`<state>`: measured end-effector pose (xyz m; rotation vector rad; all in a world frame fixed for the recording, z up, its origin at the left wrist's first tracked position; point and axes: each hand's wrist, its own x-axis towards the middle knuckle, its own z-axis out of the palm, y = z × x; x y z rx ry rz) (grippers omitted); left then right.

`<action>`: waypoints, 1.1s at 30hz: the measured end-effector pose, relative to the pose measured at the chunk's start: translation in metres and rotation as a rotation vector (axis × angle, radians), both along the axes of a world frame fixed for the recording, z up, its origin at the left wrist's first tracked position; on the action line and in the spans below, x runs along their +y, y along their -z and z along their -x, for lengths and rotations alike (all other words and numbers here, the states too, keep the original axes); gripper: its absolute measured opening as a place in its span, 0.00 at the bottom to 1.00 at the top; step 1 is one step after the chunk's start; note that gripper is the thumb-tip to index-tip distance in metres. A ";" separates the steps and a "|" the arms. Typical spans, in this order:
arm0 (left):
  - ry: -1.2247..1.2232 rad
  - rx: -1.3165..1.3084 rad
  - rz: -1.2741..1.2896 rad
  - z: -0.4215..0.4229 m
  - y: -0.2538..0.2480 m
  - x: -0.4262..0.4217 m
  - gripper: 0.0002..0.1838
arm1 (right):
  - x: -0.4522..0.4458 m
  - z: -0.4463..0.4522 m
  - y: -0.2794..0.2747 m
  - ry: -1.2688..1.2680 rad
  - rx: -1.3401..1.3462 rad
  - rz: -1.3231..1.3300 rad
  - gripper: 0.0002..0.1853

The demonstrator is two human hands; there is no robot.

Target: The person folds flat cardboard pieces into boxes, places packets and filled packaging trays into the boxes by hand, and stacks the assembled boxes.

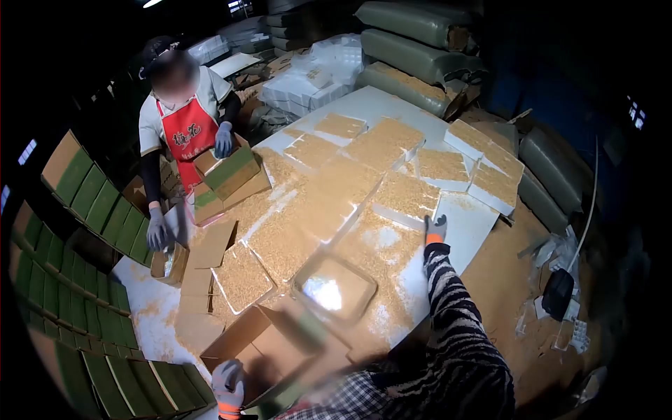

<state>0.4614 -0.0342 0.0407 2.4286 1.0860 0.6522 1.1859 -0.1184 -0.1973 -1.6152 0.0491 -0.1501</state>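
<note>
My left hand [227,383], in a grey glove with an orange cuff, is closed on the left edge of an open cardboard box [269,346]. The box stands in front of me with its flaps raised. Stretched out to the right, my right hand [435,229] wears a matching glove and grips the near right corner of a white tray [399,215] heaped with tan, grain-like loose material. Part of its fingers is hidden at the corner. Between my hands lies a shallow clear-walled bin [334,288] with a bright glare inside.
More filled white trays [497,189] cover the table [462,241]. Across it, a person in a red apron [187,133] has gloved hands at a green-and-brown box [227,171] and a small carton [169,264]. Stacked green boxes [77,294] line the left; sacks [413,45] are piled behind.
</note>
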 end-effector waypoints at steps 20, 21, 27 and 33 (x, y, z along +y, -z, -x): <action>-0.517 -0.447 0.403 0.014 0.044 0.042 0.29 | -0.030 0.089 -0.138 -0.936 -0.408 0.052 0.25; -0.524 -0.461 0.443 0.013 0.041 0.042 0.31 | -0.021 0.128 -0.184 -0.979 -0.883 0.368 0.22; -0.544 -0.666 0.401 0.004 0.051 0.033 0.32 | 0.035 0.286 -0.300 -1.453 -0.248 0.007 0.15; -0.335 -1.261 0.775 -0.006 0.057 0.017 0.30 | 0.073 0.408 -0.299 -1.625 -0.026 0.199 0.34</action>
